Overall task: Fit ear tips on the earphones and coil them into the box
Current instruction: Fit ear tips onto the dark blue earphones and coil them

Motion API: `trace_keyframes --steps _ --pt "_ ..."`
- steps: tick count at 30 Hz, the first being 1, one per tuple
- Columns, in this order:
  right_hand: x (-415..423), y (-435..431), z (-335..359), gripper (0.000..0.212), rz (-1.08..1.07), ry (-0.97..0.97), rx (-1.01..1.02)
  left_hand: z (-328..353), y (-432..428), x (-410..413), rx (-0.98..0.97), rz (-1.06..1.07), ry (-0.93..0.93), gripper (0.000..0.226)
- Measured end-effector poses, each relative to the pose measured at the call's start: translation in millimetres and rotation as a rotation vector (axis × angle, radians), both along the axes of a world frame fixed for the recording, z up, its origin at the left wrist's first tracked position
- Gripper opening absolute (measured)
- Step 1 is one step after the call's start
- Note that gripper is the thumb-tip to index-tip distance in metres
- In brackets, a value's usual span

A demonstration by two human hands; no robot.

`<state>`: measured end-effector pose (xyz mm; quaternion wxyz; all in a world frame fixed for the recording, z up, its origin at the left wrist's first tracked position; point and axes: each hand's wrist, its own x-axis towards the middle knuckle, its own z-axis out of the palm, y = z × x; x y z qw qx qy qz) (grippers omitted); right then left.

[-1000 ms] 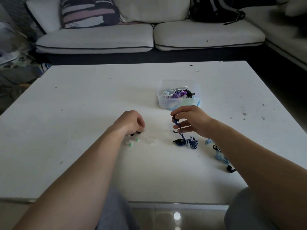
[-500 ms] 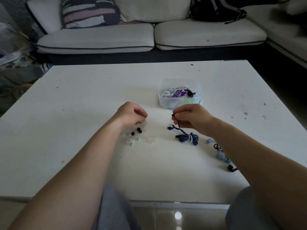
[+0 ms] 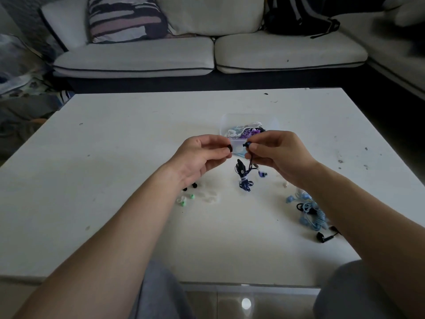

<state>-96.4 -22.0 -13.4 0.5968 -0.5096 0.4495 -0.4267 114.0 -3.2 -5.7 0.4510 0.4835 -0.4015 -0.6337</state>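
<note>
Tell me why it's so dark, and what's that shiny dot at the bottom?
Head view: dim, flat light greys everything; the dot is glare on the floor; wide lens bends the table edges; the sofa blurs at top right; left hand pinching an ear tip and right hand pinching an earphone look sharp.

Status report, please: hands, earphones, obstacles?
Left hand pinches black ear tip. Right hand pinches dark blue earbud. Tip not yet fitted. Nothing between them.

Your count: one clear box [image 3: 238, 145], one dark blue earphone set [image 3: 245, 180], one light blue earphone set [image 3: 309, 214], one black earbud [image 3: 320, 237]. Ear tips: one black tip [image 3: 229, 147] in your left hand [image 3: 200, 155], two loose black tips [image 3: 195, 185], two green tips [image 3: 192, 196]. Clear tips [image 3: 210, 198] too faint to count.
</note>
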Motion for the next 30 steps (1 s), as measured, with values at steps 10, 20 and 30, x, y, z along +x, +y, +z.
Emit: trace_keyframes --steps 10,20,30 --pt "3.6 16.1 20.6 0.009 0.079 0.047 -0.145 8.1 5.2 -13.1 -0.016 -0.030 0.167 0.024" --pt "4.2 15.8 20.3 0.007 0.068 0.025 -0.121 9.7 6.2 -13.6 -0.027 -0.022 0.163 0.025" --pt "2.0 14.9 19.4 0.007 0.084 0.014 -0.099 10.2 6.7 -15.3 -0.028 -0.024 0.139 0.024"
